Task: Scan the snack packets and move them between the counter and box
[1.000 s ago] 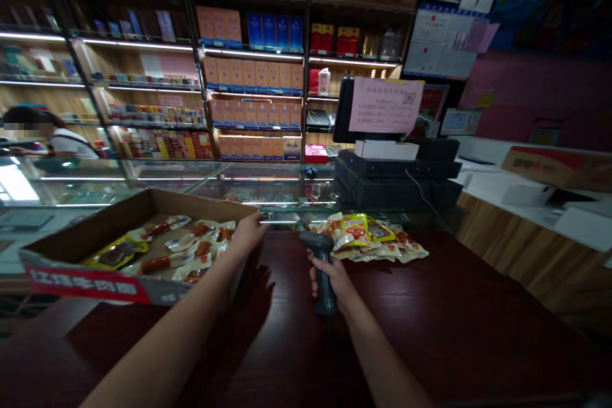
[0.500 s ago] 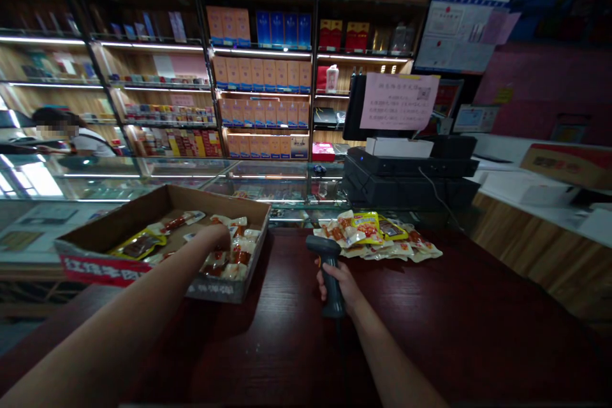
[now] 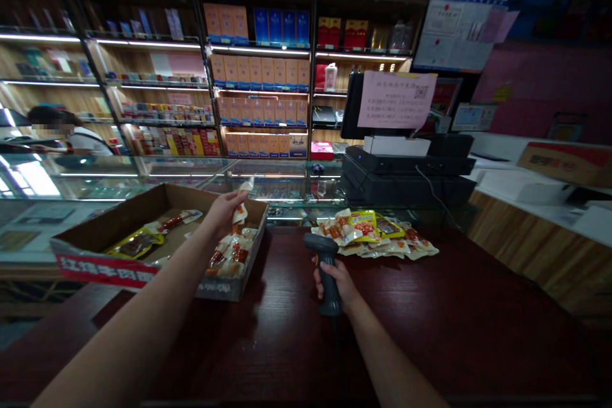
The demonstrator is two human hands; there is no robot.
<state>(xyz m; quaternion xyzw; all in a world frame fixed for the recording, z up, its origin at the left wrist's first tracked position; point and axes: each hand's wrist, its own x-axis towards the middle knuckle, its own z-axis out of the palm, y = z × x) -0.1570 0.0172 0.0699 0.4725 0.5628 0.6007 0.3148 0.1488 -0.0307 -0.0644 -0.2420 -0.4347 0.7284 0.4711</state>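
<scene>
My left hand (image 3: 224, 211) is raised over the right end of a cardboard box (image 3: 90, 241) and is closed on a small snack packet (image 3: 240, 210) that hangs from its fingers. More packets (image 3: 229, 255) of the same kind lie in the box below it. My right hand (image 3: 337, 280) grips the handle of a dark barcode scanner (image 3: 325, 268), held upright above the dark red counter (image 3: 430, 319). A heap of snack packets (image 3: 373, 236) lies on the counter just behind and to the right of the scanner.
A black cash register (image 3: 406, 172) with a screen and a pink notice (image 3: 396, 101) stands behind the heap. Glass display cases (image 3: 191, 172) and lit shelves of boxed goods (image 3: 261, 83) fill the back. Another person (image 3: 62, 134) is at the far left.
My left hand went from the box's rim down into the packets, then rose with one packet in its fingers. The right hand and scanner stayed almost still.
</scene>
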